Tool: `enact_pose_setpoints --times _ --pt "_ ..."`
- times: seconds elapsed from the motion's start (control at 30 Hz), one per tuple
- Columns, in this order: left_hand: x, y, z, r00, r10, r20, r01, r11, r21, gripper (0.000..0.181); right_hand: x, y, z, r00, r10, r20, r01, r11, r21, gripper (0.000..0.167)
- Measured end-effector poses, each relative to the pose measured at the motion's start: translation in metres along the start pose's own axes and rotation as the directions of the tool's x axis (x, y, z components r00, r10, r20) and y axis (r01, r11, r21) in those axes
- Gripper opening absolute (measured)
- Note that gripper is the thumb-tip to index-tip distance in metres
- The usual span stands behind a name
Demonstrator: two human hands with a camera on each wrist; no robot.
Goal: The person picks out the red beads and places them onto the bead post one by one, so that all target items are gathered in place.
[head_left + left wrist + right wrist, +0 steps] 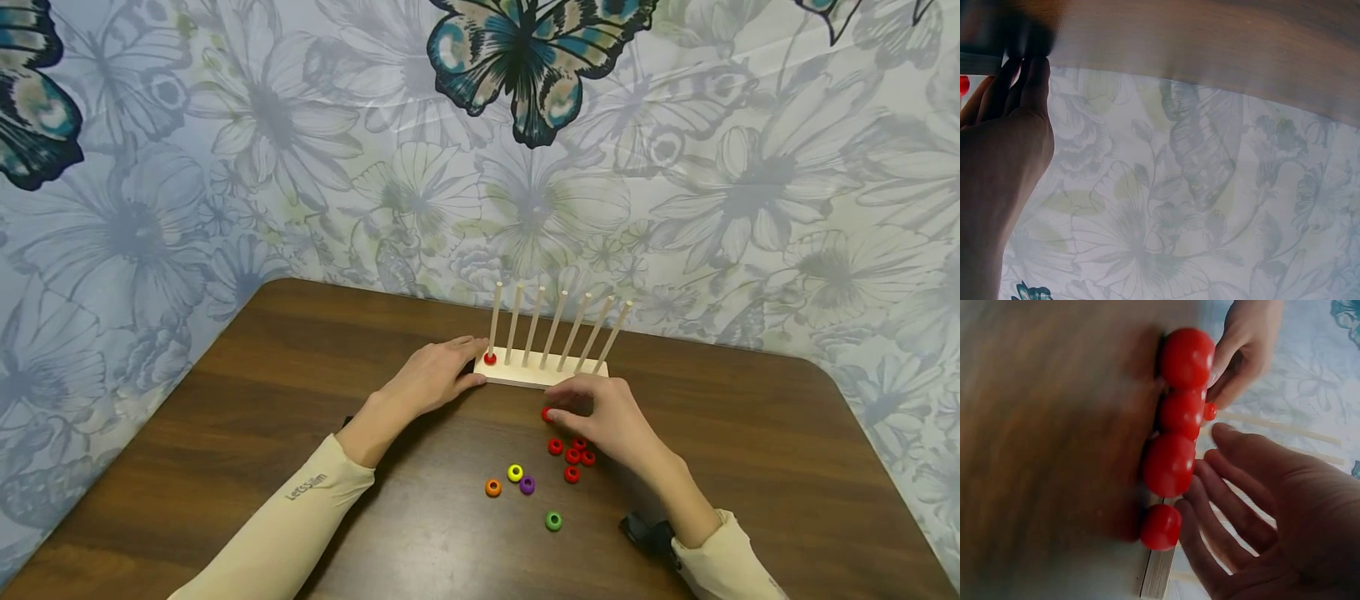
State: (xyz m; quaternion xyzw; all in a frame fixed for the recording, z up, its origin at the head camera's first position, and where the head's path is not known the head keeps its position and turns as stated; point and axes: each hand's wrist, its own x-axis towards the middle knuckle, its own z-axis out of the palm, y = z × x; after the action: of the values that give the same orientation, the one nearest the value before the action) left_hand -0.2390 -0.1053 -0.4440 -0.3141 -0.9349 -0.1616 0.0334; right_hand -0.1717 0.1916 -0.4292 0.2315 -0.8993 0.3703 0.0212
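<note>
A pale wooden peg stand [534, 372] with several upright pegs stands near the table's far edge. One red bead [490, 359] sits at the foot of its leftmost peg. My left hand [431, 375] holds the stand's left end, thumb at the front corner and fingers toward the back. In front of the stand, my right hand [611, 417] reaches over a loose red bead [547, 414], its thumb tip beside it. The right wrist view shows that hand's fingers [1235, 519] spread and apart from the thumb, with no bead visibly pinched. Several red beads [573, 456] lie below this hand.
Nearer the table's front lie a yellow bead [515, 473], a purple bead [527, 485], an orange bead [492, 488] and a green bead [553, 521]. The brown wooden table [300, 358] ends at a wall [300, 192] covered in flowers and butterflies.
</note>
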Motion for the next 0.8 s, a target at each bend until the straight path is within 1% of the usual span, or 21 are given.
enact_pose_setpoints --times 0.17,0.4,0.57,0.7,0.8 --pt "0.0008 -0.0004 -0.0003 1.000 -0.001 0.000 0.001 1.000 0.007 0.058 0.0012 0.0010 0.0057 1.000 0.007 0.026 -0.006 0.999 -0.038 0.022" --pt "0.0009 0.0002 -0.0011 1.000 -0.009 0.001 0.009 1.000 0.014 0.058 0.0028 -0.0006 0.0104 0.998 -0.047 0.034 0.051 0.991 -0.120 0.020" --pt "0.0013 0.0005 0.0002 1.000 -0.009 -0.001 0.009 1.000 0.014 0.058 0.0028 -0.0021 0.0102 0.998 -0.054 0.025 0.056 0.990 -0.132 0.018" --pt "0.0010 0.0011 0.0009 1.000 -0.015 0.011 0.015 1.000 0.022 0.059 0.0036 -0.0035 0.0096 0.998 -0.056 0.012 0.057 0.991 -0.122 0.017" --pt "0.0006 0.0011 0.0005 1.000 -0.019 0.017 0.019 0.999 0.031 0.059 0.0067 -0.0060 0.0078 0.996 -0.090 -0.013 0.088 0.989 -0.116 0.017"
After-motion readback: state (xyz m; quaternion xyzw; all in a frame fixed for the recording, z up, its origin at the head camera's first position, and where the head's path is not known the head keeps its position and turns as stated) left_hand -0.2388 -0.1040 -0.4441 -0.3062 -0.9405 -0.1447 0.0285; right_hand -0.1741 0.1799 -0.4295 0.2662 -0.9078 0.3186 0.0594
